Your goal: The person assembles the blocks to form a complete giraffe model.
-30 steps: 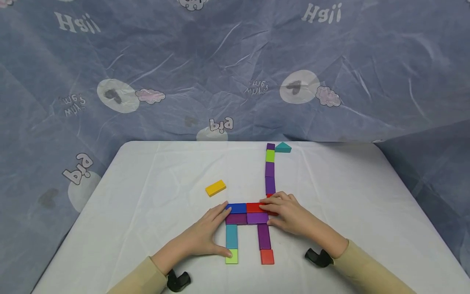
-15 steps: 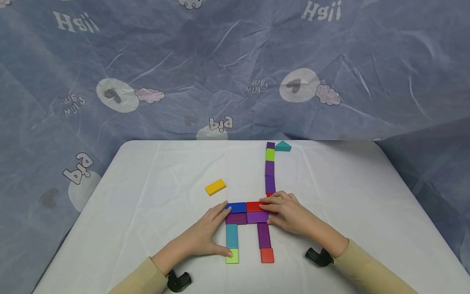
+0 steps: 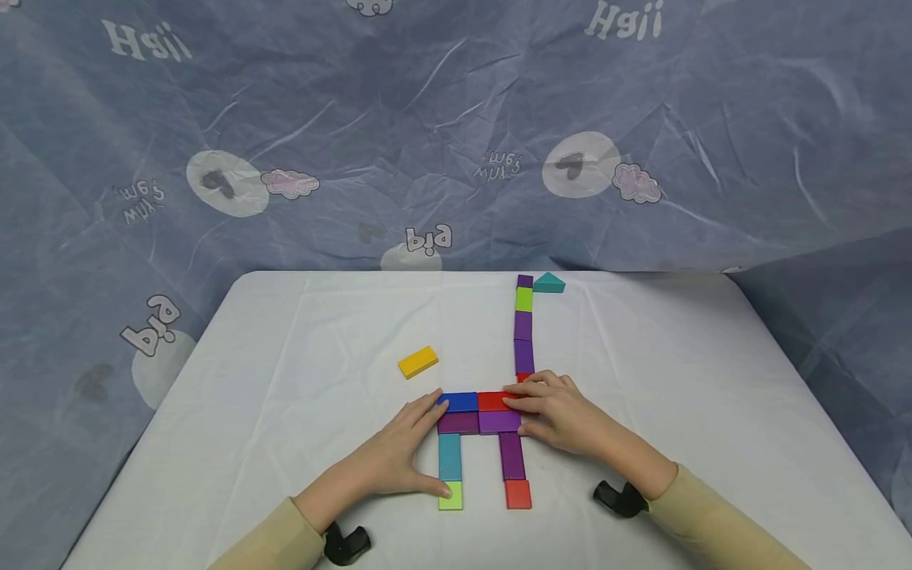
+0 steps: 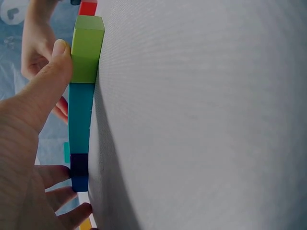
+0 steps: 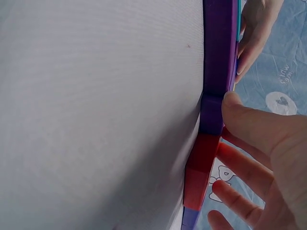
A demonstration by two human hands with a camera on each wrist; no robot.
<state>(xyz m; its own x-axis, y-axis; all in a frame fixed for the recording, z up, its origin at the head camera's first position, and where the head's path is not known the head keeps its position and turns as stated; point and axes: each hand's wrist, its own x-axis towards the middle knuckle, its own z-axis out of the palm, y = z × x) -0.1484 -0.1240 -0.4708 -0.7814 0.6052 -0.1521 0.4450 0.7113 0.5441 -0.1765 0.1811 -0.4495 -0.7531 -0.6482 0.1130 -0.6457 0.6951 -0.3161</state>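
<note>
Flat coloured blocks lie joined in a figure on the white table. My left hand spans its left side, thumb on the lime green block and fingertips at the end of the blue block. Between them lies a teal block. My right hand rests at the figure's right side: its thumb touches the end of a purple block, and fingers reach over the red block. Another red block beside those fingers is partly hidden in the head view. Both hands have their fingers spread.
A column of purple and green blocks runs to the far table edge, beside a teal triangular block. A loose yellow block lies left of it. Two legs of blocks, one ending in a light red block, point toward me.
</note>
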